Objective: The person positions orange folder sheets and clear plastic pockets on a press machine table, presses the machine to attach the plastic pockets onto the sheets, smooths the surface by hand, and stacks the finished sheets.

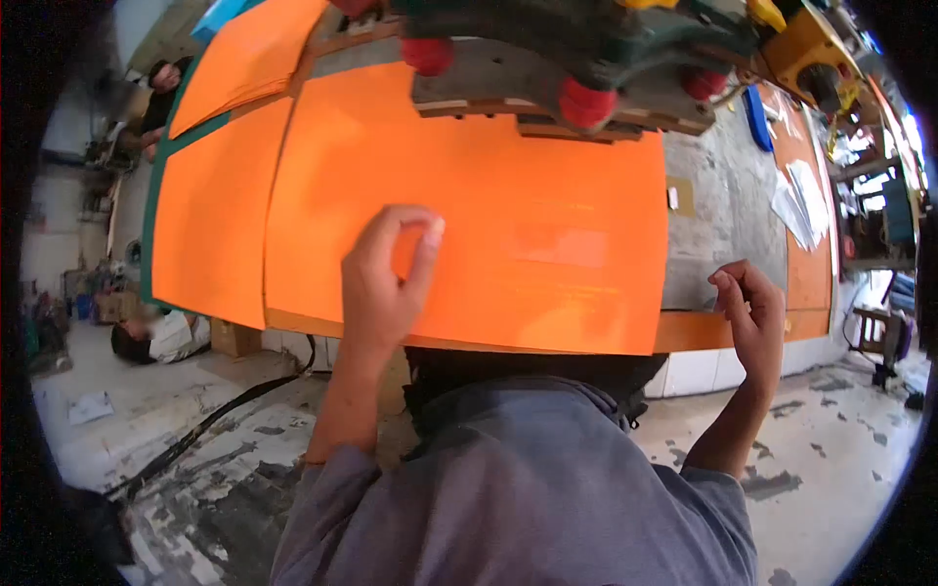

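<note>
A large bright orange sheet (469,195) lies across the worktable in front of me, with shiny patches near its right side. My left hand (381,283) is over its near left part, thumb and forefinger curved into a ring with their tips together. Whether anything tiny is pinched there cannot be made out. Beyond the sheet's right edge, my right hand (754,327) is raised by the table's front edge. Its fingers are curled, and the thumb meets the forefinger; any small thing between them is not visible. The sheet's far edge runs beneath a dark green machine (586,39).
Red round parts (587,101) hang under the machine. More orange sheets (220,210) are stacked at left. On the grey table surface (723,225) sits a small tan piece (681,196); white papers (803,205) and a blue object (756,119) lie farther right. Two people are at left.
</note>
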`<action>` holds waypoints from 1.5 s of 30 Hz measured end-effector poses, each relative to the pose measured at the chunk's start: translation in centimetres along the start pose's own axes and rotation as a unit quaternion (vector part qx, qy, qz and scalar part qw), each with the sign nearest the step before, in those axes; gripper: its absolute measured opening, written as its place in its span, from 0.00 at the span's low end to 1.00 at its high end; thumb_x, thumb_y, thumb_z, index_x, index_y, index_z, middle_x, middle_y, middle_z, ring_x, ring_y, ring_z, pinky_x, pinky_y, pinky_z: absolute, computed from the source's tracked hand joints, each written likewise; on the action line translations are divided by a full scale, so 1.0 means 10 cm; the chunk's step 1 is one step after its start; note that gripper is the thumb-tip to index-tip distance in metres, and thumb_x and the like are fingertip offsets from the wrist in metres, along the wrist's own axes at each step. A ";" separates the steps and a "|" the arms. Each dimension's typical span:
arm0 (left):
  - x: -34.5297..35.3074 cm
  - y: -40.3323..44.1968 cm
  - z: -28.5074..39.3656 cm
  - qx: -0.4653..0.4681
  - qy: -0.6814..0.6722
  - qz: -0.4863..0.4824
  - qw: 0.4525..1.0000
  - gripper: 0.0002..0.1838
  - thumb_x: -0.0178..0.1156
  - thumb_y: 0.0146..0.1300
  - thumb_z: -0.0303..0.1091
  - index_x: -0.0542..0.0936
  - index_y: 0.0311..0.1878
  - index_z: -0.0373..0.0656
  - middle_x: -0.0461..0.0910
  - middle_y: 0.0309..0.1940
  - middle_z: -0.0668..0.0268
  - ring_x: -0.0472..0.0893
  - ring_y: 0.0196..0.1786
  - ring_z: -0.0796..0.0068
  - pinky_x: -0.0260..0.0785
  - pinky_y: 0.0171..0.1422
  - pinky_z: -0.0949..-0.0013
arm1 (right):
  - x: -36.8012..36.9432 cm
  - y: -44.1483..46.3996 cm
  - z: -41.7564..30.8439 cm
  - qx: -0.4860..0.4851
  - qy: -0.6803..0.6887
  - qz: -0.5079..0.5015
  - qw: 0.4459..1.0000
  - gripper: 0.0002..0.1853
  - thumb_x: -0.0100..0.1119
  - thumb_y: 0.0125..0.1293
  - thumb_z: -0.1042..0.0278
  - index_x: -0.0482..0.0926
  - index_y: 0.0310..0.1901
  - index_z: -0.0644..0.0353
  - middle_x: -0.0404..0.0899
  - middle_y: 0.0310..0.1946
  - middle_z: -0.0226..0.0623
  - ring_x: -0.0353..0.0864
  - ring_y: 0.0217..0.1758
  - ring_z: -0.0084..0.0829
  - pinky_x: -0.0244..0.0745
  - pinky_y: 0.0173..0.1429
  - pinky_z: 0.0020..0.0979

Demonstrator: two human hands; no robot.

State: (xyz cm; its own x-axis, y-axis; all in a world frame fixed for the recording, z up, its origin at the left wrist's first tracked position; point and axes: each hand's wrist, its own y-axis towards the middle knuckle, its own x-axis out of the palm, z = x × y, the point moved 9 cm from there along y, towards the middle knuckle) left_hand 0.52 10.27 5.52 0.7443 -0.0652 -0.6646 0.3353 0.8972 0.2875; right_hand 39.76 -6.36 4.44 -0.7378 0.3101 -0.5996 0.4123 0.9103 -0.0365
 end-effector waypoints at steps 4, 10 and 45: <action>-0.65 0.29 -0.77 -0.091 0.154 0.071 0.981 0.24 0.64 0.81 0.50 0.85 0.56 0.33 0.89 0.54 0.49 0.88 0.60 0.53 0.78 0.68 0.52 | 0.25 0.25 0.07 -0.029 0.010 0.005 1.000 0.12 0.65 0.82 0.66 0.84 0.40 0.67 0.79 0.24 0.31 0.76 0.27 0.20 0.70 0.33 0.29; -1.14 0.54 -1.63 -0.201 0.411 0.039 0.888 0.42 0.62 0.76 0.69 0.82 0.61 0.29 0.82 0.60 0.44 0.80 0.67 0.46 0.78 0.67 0.48 | 0.28 0.27 0.01 -0.066 -0.065 0.076 0.993 0.11 0.66 0.80 0.63 0.84 0.42 0.63 0.80 0.26 0.41 0.79 0.27 0.32 0.74 0.37 0.35; -3.90 1.32 -2.92 -0.280 0.458 0.093 0.839 0.34 0.60 0.80 0.65 0.76 0.67 0.42 0.86 0.51 0.52 0.84 0.55 0.51 0.74 0.60 0.51 | 0.25 0.26 0.07 -0.069 -0.121 0.098 0.985 0.11 0.65 0.81 0.65 0.83 0.42 0.64 0.84 0.30 0.48 0.84 0.31 0.44 0.77 0.40 0.40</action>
State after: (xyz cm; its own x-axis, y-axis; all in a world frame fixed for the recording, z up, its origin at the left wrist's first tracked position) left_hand -40.94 37.43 15.09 -0.0875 0.2317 -0.9688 -0.2523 0.9357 0.2466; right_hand 39.33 -3.44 2.27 -0.4947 0.4246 -0.7582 0.4460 0.8729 0.1979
